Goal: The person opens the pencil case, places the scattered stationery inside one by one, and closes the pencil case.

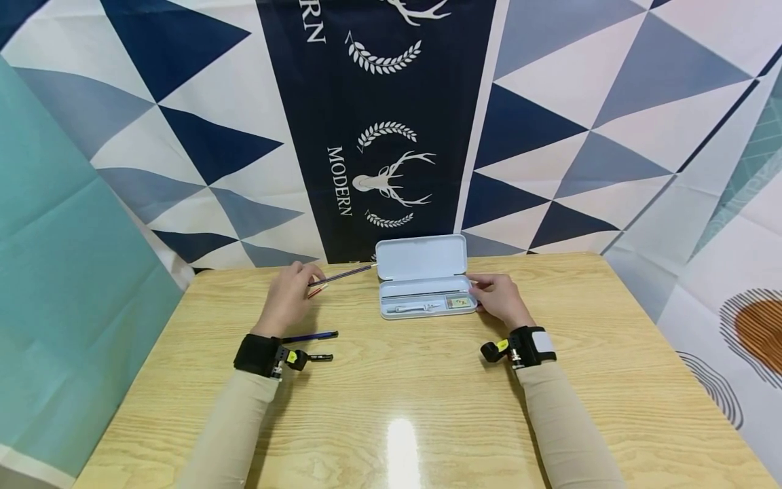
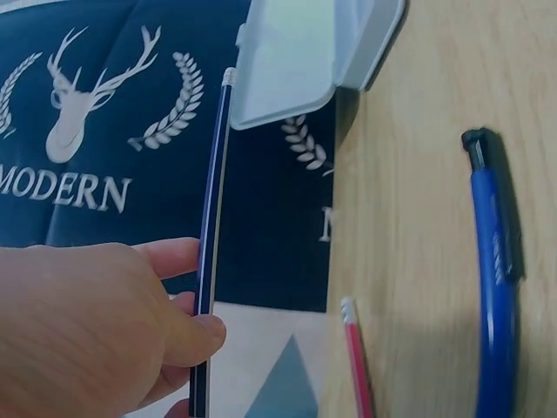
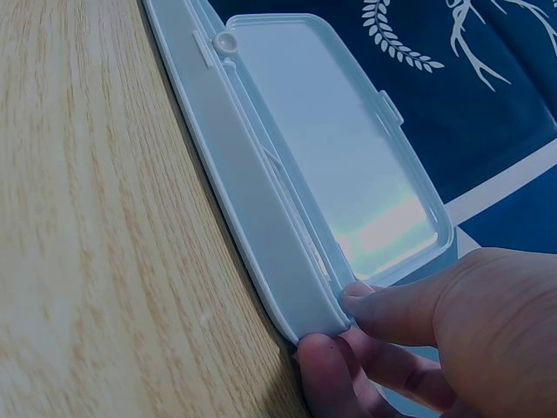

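Pinches the dark pencil (image 1: 342, 276) between thumb and fingers of the left hand (image 1: 287, 299), left of centre in the head view, well back from its white end, likely to keep that end free; touching the lid (image 1: 421, 258) or just short of it, hard to tell. Pinches the right end of the case (image 3: 265, 235) in the right hand (image 1: 501, 299), near mid-frame, probably to steady it. Has the lid tipped open at the back, baring a white tool (image 1: 430, 307) and yellow block (image 1: 458, 302) in separate compartments. Farther out, at left: red pencil (image 2: 356, 357), blue pen (image 2: 496, 331), black pen (image 1: 321, 357), apparently within easy reach.
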The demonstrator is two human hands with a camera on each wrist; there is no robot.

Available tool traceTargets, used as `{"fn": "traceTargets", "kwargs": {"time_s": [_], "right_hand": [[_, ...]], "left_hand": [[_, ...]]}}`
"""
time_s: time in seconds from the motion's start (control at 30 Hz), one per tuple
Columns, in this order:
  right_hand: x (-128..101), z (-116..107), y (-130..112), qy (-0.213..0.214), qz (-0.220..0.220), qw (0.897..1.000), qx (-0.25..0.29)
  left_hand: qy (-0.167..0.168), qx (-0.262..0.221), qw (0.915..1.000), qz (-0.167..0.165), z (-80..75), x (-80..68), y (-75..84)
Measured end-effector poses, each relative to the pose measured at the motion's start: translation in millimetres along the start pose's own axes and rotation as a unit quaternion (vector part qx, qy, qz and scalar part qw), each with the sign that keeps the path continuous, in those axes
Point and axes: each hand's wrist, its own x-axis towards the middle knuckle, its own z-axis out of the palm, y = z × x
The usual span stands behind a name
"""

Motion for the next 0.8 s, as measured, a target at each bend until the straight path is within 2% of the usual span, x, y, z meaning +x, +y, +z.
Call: {"fn": "traceTargets", "kwargs": {"time_s": [0.3,0.6,0.8], "right_hand": [[0,0,0,0.000,-0.001,1.000,0.002],[1,0,0,0.001,0.007,1.000,0.000],[1,0,0,0.001,0.006,1.000,0.002]], "left_hand": [[0.004,-0.002,0.9993,0.038,18.6,6.4,19.7],[-0.019,0.001,0.9988,0.044,35.3,17.6,42.6],[-0.010,0.001,0.9982,0.060,45.4,22.1,52.8]]}}
